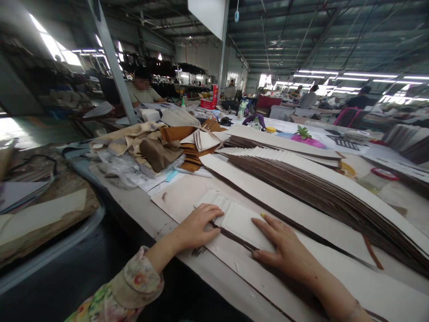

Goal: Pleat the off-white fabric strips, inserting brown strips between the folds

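Observation:
A long white strip with brown edges [250,226], apparently several layers, lies on the table in front of me. At its far left end, my left hand [199,226] bends its fingers over several narrow white layers [214,200], with the thumb along the near edge. Further right, my right hand [288,246] rests on the strip with fingers spread and the thumb at the near edge. Something yellow shows at one of its fingertips. Just beyond lies another white strip [284,201] with a brown end. The strip's right part is partly behind my right forearm.
Behind is a long fanned pile of white-topped brown strips [311,183]. Brown pieces [191,156] and crumpled cloth [134,143] with plastic lie at the back left. A clear container with a red rim [384,174] stands right. A loaded bin [97,219] is at left. People sit further back.

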The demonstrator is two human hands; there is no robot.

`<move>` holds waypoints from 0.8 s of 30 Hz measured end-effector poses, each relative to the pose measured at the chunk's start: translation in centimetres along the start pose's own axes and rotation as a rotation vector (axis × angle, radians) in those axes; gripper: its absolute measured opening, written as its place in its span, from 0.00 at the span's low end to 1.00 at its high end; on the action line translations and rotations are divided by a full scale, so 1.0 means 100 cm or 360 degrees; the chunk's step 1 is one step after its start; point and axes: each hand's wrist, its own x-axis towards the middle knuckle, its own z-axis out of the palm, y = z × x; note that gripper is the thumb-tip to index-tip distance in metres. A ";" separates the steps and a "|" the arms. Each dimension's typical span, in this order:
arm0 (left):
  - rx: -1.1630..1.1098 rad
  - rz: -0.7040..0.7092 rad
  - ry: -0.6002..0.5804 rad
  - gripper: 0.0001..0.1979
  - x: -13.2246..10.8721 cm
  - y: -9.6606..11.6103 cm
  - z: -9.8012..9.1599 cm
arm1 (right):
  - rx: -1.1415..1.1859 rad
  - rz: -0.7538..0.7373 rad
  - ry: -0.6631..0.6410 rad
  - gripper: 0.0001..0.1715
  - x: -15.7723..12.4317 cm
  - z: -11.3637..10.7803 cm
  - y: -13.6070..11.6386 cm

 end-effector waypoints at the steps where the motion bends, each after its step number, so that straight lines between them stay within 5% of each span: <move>1: 0.0001 0.0004 -0.0021 0.21 -0.001 0.000 -0.002 | 0.0002 -0.0010 0.0003 0.42 0.000 0.000 0.000; 7: 0.0042 -0.0057 0.0005 0.16 0.003 -0.001 -0.003 | 0.0041 -0.0042 0.0033 0.40 -0.001 0.000 0.001; 13: 0.0129 0.0098 -0.0093 0.20 0.000 -0.001 -0.007 | 0.0081 -0.0072 0.0064 0.38 -0.001 -0.003 -0.001; 16: 0.0185 0.0134 -0.0095 0.14 0.001 -0.002 -0.008 | 0.0090 -0.0070 0.0052 0.37 0.000 -0.005 0.000; 24: 0.0403 0.0166 0.0117 0.13 0.010 0.000 0.001 | 0.0055 -0.0099 0.0004 0.33 -0.001 -0.008 0.000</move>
